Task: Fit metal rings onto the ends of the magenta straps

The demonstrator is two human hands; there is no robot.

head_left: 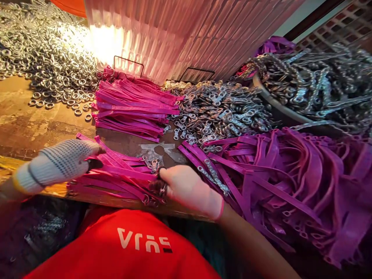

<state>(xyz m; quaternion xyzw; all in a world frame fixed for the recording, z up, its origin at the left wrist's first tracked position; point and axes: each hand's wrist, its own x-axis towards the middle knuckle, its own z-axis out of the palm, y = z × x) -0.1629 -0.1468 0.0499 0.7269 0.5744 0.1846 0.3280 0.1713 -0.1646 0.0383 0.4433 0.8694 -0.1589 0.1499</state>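
Note:
A pink strap [128, 171] runs between my hands just above a loose pile of similar pink straps [113, 190] at the table's front edge. My left hand [65, 162], in a white glove with dark dots and dark fingertips, is closed on its left end. At the other end, the dark fingertips of my right hand [188, 190], also in a white glove, pinch it; the exact grip there is partly hidden. Close to my right fingers, small metal links [154, 163] lie on the straps.
Behind is a stack of pink straps [133, 104], with a heap of metal rings [64, 81] left of it and a heap of metal links [215, 112] to its right. Purple straps [290, 174] pile up at right, below a tub [270, 97] of metal chains. A corrugated translucent panel [186, 38] stands at the back.

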